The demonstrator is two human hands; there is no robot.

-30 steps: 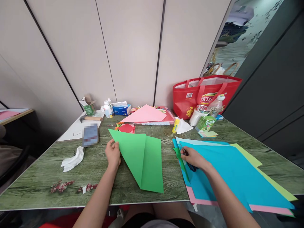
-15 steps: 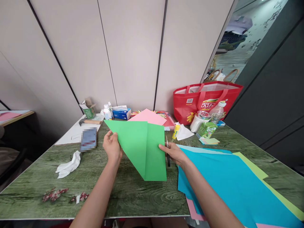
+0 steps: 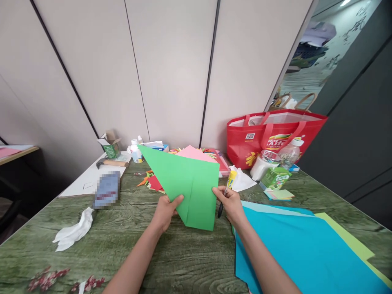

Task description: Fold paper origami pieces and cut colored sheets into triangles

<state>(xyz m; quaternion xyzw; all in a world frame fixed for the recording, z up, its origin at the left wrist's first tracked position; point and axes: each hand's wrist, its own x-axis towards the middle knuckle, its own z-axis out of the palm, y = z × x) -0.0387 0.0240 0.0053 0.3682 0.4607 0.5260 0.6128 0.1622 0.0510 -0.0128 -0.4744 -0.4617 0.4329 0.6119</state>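
Note:
A bright green sheet of paper (image 3: 196,188), with a slanting left edge and a crease down it, is held up above the table between both hands. My left hand (image 3: 167,211) pinches its lower left edge, thumb on the front. At the right edge my right hand (image 3: 231,202) grips the paper between thumb and fingers. Scissors (image 3: 220,209) with a dark handle also sit in that hand, blades pointing up. Behind the green sheet show a pink paper (image 3: 199,154) and red and orange paper pieces (image 3: 154,181), partly hidden.
Large blue sheets (image 3: 288,241) lie at the right. A yellow glue stick (image 3: 232,179), a red bag (image 3: 260,134), a plastic bottle (image 3: 290,153) and a green carton (image 3: 275,178) stand beyond. At the left are a hammer (image 3: 113,162), a pixelated blue item (image 3: 107,190) and a crumpled tissue (image 3: 75,228).
My left hand has shifted down and right along the paper's slanting edge. The sheet has tilted, uncovering the red and orange pieces. The view has moved slightly.

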